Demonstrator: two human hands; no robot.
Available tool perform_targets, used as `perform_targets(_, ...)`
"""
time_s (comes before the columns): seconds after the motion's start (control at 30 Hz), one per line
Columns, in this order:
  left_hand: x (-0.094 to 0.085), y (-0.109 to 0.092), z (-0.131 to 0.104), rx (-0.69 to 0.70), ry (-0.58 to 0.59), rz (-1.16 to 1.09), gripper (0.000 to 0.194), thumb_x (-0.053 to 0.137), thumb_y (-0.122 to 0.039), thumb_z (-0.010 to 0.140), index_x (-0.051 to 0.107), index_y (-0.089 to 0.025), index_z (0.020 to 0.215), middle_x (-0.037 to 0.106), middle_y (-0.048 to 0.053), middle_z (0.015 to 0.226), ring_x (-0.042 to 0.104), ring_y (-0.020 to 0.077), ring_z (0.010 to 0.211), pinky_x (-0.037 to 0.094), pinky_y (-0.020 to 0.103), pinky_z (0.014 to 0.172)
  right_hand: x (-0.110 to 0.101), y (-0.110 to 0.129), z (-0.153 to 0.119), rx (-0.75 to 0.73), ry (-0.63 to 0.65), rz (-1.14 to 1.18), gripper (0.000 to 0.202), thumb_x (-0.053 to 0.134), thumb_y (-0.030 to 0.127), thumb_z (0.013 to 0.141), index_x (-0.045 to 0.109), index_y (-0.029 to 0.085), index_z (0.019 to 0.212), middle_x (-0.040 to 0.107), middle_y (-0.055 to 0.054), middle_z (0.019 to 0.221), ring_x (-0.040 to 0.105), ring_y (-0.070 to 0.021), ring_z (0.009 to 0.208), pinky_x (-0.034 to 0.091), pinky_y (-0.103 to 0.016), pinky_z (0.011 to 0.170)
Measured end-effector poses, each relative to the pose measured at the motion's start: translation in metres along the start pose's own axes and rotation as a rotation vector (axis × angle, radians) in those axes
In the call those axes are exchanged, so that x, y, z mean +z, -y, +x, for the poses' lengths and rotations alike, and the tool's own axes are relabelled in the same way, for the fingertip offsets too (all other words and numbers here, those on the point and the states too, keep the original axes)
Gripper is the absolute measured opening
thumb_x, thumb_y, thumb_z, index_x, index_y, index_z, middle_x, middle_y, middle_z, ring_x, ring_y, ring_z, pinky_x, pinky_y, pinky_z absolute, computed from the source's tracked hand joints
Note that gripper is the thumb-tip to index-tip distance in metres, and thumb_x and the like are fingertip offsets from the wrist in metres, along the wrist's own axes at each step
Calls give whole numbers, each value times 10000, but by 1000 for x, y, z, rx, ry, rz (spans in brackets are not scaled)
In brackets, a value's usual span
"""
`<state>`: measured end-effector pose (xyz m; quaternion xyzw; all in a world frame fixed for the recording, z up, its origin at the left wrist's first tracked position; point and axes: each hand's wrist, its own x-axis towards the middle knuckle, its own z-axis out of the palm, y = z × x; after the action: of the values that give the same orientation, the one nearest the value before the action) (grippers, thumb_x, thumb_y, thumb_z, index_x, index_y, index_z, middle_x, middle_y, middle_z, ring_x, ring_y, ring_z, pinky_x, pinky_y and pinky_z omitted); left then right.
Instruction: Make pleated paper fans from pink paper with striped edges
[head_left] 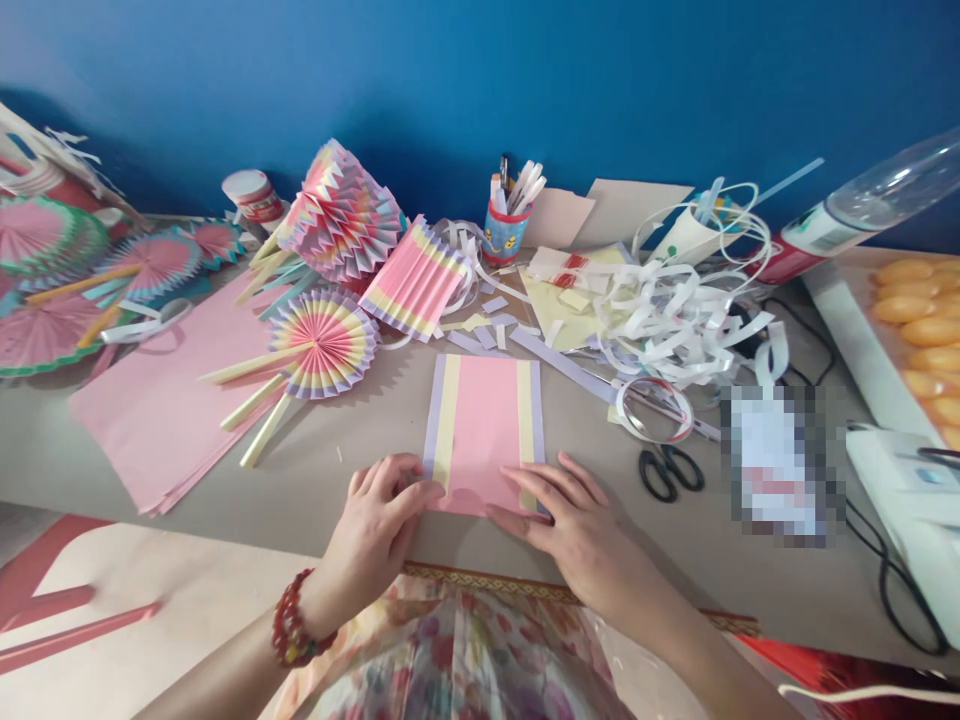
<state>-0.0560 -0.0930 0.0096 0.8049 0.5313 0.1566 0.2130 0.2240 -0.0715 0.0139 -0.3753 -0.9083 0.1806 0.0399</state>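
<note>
A pink paper sheet (486, 420) with yellow and lilac stripes down both sides lies flat on the table in front of me. At its lower left corner, my left hand (382, 505) is curled, with the thumb on the paper and the fingers bent at the edge. My right hand (574, 505) rests over the lower right corner, its fingers apart and stretched onto the pink part. A pleated striped strip (416, 280) sits behind the sheet. To the left lies a round pleated fan (324, 343) with cream sticks.
Black-handled scissors (670, 472), a tape roll (655, 410) and tangled white strips (675, 320) lie to the right. Pink sheets (172, 400) and more paper fans (161, 265) are at left. A pen cup (507, 228) and a plastic bottle (847, 215) are at the back.
</note>
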Motion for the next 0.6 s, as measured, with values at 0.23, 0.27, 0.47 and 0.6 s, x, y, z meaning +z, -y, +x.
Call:
perform_targets(0.23,0,0,1,156,16,69,597,396,4,878,591,-419,1251,506,61,1218,472,208,921,375,398,842,-2,0,1,12,14,-12,666,467,-10,856,519,451,1333,471,-13,1457,416,-235,1322,273,-572,1116)
perform_targets(0.27,0,0,1,158,25,84,598,407,-1,880,592,-432,1250,509,56,1230,470,211,926,377,399,841,-3,0,1,10,13,-13,665,468,-7,859,512,453,1338,471,-10,1458,419,-234,1320,274,-572,1116)
perform_targets(0.47,-1,3,-5,188,98,200,559,509,-83,858,553,-389,1324,505,50,1369,486,248,992,408,428,872,-3,0,1,0,-11,-12,590,485,26,880,562,439,1294,497,-9,1438,449,-238,1297,303,-572,1100)
perform_targets(0.6,-9,1,-11,218,155,268,496,522,-200,886,525,-320,1367,380,12,1527,439,302,1206,372,480,991,-3,0,1,2,-17,-7,586,479,21,877,574,434,1282,500,-7,1437,458,-238,1290,300,-573,1101)
